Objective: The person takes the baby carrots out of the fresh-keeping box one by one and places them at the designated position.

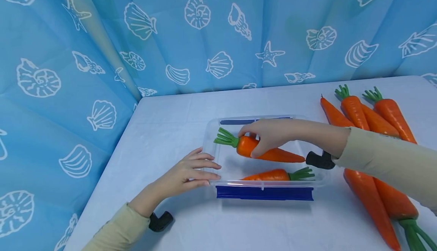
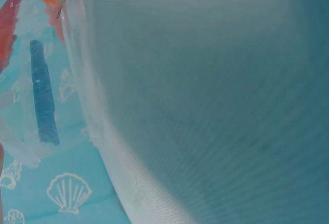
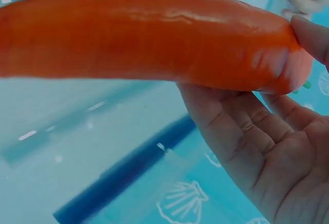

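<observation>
A carrot (image 1: 249, 146) with a green top is gripped by my right hand (image 1: 273, 135) over a clear plastic box (image 1: 321, 179) with blue clips. In the right wrist view, thumb and fingers of the right hand (image 3: 277, 157) hold the thick end of this carrot (image 3: 154, 39). Another carrot (image 1: 273, 175) lies inside the box along its near wall, its green top to the right. My left hand (image 1: 194, 169) touches the box's left rim with fingers extended. The left wrist view shows mostly table surface, with part of the box and blurred orange carrots at its left edge.
Several carrots (image 1: 392, 114) lie on the white table (image 1: 170, 122) to the right of the box, partly hidden by the right sleeve (image 1: 385, 160). A blue shell-patterned curtain (image 1: 232, 35) hangs behind and to the left. Each wrist carries a small black camera (image 1: 160, 221).
</observation>
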A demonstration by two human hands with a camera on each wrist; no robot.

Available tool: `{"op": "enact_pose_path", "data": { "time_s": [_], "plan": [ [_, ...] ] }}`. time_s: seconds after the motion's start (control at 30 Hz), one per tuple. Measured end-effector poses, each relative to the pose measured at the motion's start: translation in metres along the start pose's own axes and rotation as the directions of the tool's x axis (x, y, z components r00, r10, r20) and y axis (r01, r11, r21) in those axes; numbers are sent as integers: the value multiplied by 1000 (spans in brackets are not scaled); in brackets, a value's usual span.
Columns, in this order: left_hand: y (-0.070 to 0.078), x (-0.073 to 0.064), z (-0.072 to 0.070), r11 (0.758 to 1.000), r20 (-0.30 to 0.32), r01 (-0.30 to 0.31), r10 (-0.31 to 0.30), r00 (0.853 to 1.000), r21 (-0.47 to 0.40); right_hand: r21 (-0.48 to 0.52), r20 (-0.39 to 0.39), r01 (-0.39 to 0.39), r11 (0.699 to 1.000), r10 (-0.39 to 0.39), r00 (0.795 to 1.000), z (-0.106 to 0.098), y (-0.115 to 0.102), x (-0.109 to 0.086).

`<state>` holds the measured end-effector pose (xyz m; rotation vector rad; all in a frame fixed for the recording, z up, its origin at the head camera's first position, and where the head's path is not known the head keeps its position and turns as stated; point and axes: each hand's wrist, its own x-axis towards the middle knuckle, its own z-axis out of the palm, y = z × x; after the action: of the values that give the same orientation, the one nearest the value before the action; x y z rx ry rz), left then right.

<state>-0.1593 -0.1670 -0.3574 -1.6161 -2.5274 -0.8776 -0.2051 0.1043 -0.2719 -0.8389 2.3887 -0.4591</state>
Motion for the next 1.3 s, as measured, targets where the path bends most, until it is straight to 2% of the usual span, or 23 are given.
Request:
{"op": "enact_pose_path", "data": {
  "time_s": [0.17,0.33,0.73,0.97,1.3],
  "plan": [
    [1,0,0,999,3,-9,9,1000,35,69,-65,11,998,-7,998,-8,-2,-16],
    [1,0,0,1000,9,6,-6,1000,26,127,-124,30,991,-14,992,-15,-3,-27],
    [1,-1,0,999,9,5,-5,1000,40,217,-250,68,974,-12,968,-12,4,-49],
    [1,-1,0,999,-5,0,0,1000,37,246,-361,79,966,15,933,-10,12,-66],
    [2,-1,1,999,-15,1,-1,1000,35,336,-445,25,942,135,885,-12,26,-93]
  ]
}}
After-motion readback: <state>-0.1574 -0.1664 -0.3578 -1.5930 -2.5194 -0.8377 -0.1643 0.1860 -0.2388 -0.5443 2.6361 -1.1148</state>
